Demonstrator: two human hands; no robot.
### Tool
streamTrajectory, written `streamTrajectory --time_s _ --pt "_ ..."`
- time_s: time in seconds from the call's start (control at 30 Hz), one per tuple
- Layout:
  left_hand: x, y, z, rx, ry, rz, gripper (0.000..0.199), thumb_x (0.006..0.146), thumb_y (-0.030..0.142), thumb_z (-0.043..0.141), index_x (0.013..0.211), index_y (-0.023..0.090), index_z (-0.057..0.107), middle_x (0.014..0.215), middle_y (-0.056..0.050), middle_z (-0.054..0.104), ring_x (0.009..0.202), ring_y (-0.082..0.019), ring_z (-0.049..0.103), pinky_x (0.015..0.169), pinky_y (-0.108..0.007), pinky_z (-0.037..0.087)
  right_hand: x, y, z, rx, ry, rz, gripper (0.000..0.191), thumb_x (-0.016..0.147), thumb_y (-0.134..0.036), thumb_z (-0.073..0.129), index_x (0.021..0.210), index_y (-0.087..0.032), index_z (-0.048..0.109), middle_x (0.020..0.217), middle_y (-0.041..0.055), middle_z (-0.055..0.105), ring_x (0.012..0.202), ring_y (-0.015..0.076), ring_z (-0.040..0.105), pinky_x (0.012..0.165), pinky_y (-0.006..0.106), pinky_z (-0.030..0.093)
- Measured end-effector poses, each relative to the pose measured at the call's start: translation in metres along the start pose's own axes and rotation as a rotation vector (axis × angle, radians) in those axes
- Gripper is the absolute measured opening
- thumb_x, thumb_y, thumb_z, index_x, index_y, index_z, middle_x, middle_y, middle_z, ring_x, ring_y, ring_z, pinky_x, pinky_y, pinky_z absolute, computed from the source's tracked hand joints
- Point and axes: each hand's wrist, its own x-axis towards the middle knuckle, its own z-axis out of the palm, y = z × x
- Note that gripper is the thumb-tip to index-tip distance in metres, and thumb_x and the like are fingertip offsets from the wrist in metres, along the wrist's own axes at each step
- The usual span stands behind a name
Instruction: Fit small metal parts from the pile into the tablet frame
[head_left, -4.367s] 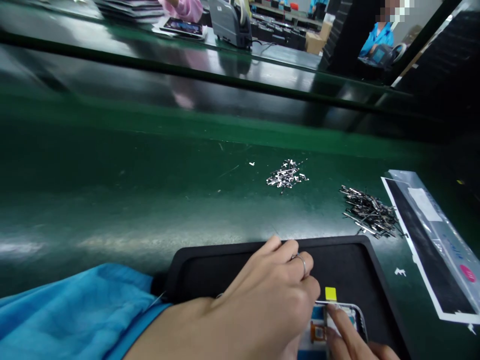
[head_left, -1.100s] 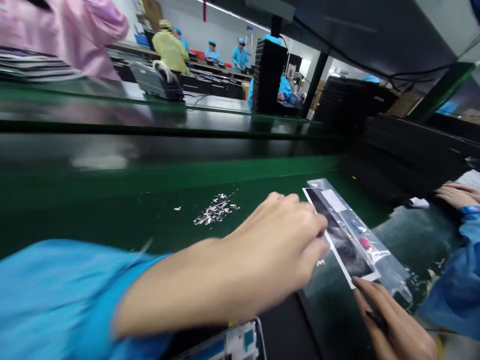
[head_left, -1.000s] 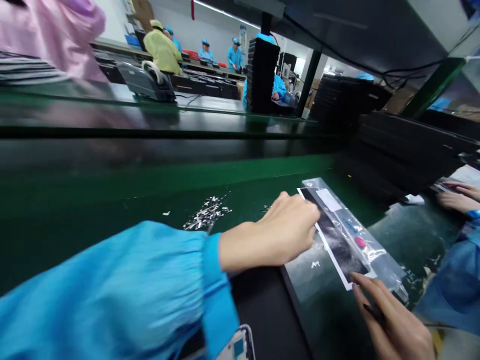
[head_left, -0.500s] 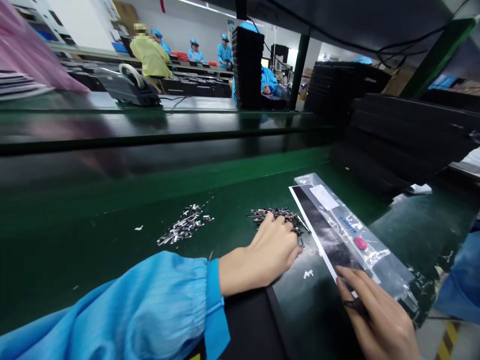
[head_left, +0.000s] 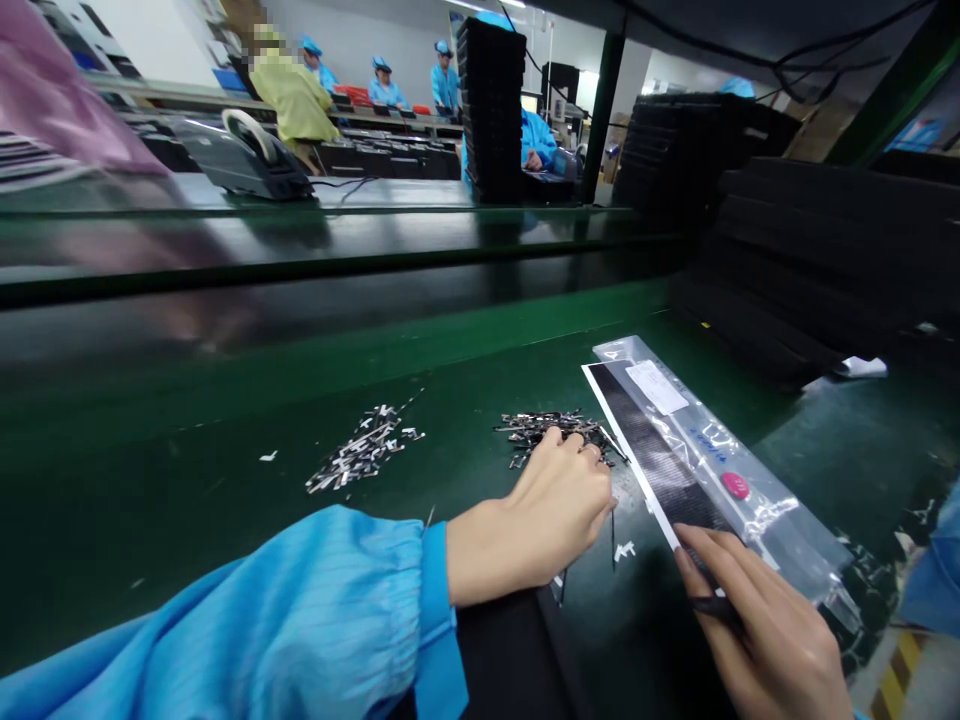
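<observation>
Across the green table (head_left: 217, 500), the left hand (head_left: 551, 510) curls over a pile of dark strips (head_left: 536, 428), its grip hidden. Beyond the right hand (head_left: 772, 610) lies a clear bag (head_left: 780, 520), its white label (head_left: 657, 387) and blue handwriting (head_left: 709, 447) illegible. That hand's fingertips meet a black sheet (head_left: 667, 465); I cannot tell whether they pinch it.
</observation>
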Motion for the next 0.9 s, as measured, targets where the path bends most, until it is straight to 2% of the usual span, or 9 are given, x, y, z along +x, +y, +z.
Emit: streamTrajectory --time_s 0.17,0.33,0.43,0.5,0.57,0.63,0.7,0.8,0.9 --pt "-0.002 -0.004 0.002 -0.135 -0.013 -0.038 0.017 0.079 0.01 0.042 0.067 0.011 0.054 0.073 -0.007 0.055 0.071 -0.02 0.048 0.067 -0.034 0.034 -0.002 0.001 0.002 0.004 0.014 0.008 0.024 0.079 -0.012 0.046 0.102 -0.005 0.048 0.089 0.0117 0.059 0.084 0.0136 0.056 0.073 0.023 0.041" --pt "-0.011 -0.006 -0.016 -0.374 0.015 -0.114 0.018 0.083 0.015 0.042 0.068 0.014 0.052 0.072 0.0 0.054 0.069 -0.014 0.048 0.064 -0.025 0.036 0.008 -0.008 0.0 0.099 0.001 0.046 0.023 0.079 -0.012 0.046 0.101 -0.007 0.048 0.091 0.0102 0.059 0.087 0.0124 0.055 0.075 0.02 0.041" --pt "-0.018 0.001 -0.023 -0.475 0.028 -0.134 0.019 0.084 0.017 0.042 0.068 0.015 0.051 0.072 0.002 0.052 0.067 -0.012 0.047 0.062 -0.022 0.036 0.023 -0.016 -0.005 0.334 -0.014 0.192 0.017 0.079 -0.016 0.048 0.096 -0.014 0.05 0.082 0.0022 0.058 0.076 0.0075 0.055 0.067 0.013 0.042" --pt "-0.023 0.006 -0.024 -0.509 0.039 -0.132 0.018 0.085 0.017 0.042 0.069 0.016 0.051 0.073 0.002 0.051 0.068 -0.012 0.046 0.062 -0.022 0.035 0.033 -0.019 -0.007 0.559 -0.095 0.318 0.006 0.081 -0.02 0.047 0.084 -0.019 0.052 0.07 -0.004 0.055 0.062 0.0041 0.053 0.056 0.01 0.04" --pt "-0.028 0.011 -0.023 -0.541 0.058 -0.108 0.017 0.085 0.017 0.041 0.071 0.016 0.05 0.075 0.002 0.05 0.07 -0.012 0.045 0.065 -0.024 0.034 0.04 -0.02 -0.008 0.754 -0.248 0.454 0.016 0.082 -0.029 0.043 0.072 -0.02 0.052 0.061 -0.0055 0.05 0.054 0.0043 0.047 0.05 0.012 0.037" --pt "-0.031 0.014 -0.022 -0.585 0.08 -0.088 0.016 0.086 0.016 0.039 0.074 0.017 0.05 0.077 0.002 0.049 0.071 -0.012 0.044 0.067 -0.024 0.034 0.043 -0.02 -0.006 0.89 -0.404 0.583 0.027 0.082 -0.038 0.041 0.067 -0.018 0.051 0.062 -0.0033 0.049 0.056 0.0072 0.044 0.051 0.017 0.037" --pt "-0.032 0.016 -0.023 -0.639 0.083 -0.095 0.016 0.086 0.016 0.039 0.074 0.017 0.049 0.077 0.002 0.049 0.071 -0.012 0.044 0.067 -0.024 0.034 0.044 -0.022 -0.003 0.978 -0.472 0.701 0.032 0.079 -0.044 0.043 0.065 -0.016 0.05 0.066 -0.0007 0.05 0.061 0.01 0.043 0.055 0.022 0.036" --pt "-0.032 0.018 -0.028 -0.704 0.045 -0.168 0.018 0.084 0.016 0.042 0.068 0.015 0.05 0.07 0.002 0.05 0.066 -0.011 0.045 0.06 -0.022 0.035 0.045 -0.026 0.0 1.048 -0.458 0.809 0.029 0.075 -0.043 0.048 0.066 -0.016 0.052 0.066 -0.0009 0.05 0.063 0.0109 0.042 0.057 0.023 0.034" --pt "-0.033 0.016 -0.028 -0.574 0.039 -0.169 0.021 0.087 0.017 0.038 0.07 0.015 0.05 0.07 0.002 0.051 0.066 -0.011 0.046 0.059 -0.022 0.036 0.045 -0.027 -0.002 1.014 -0.37 0.834 0.025 0.075 -0.041 0.049 0.068 -0.018 0.055 0.061 -0.0033 0.047 0.06 0.0094 0.04 0.055 0.022 0.032"
